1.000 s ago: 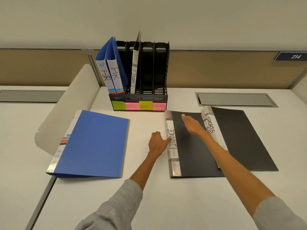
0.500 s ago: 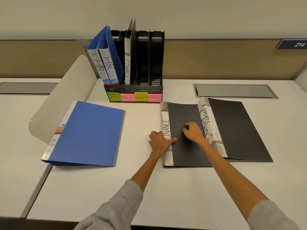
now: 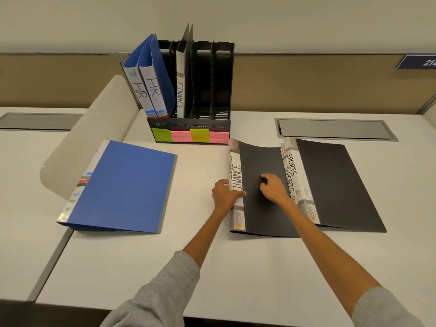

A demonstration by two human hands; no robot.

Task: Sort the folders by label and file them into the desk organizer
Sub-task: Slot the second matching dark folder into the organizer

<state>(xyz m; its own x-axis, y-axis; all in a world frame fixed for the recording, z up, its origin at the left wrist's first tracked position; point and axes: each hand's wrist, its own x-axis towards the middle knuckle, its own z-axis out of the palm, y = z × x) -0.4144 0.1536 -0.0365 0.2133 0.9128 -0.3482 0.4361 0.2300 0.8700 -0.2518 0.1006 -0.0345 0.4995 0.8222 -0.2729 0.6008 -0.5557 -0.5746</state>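
lying spine-left, long axis pointing away, finance folder [image 3: 260, 215]: left hand [image 3: 224, 195] grips spine, right hand [image 3: 273, 188] curled empty on cover.

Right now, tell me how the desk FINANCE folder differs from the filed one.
The desk FINANCE folder lies flat; the filed FINANCE folder stands upright in the organizer. The left hand grips the desk folder's spine and the right hand rests on its cover; the filed folder is untouched. Both are black with white FINANCE spines.

Black FINANCE folder [image 3: 260, 218] flat, far corner curling up. Blue folder [image 3: 125, 187] at its 9 o'clock, desk organizer [image 3: 212, 90] at 11.
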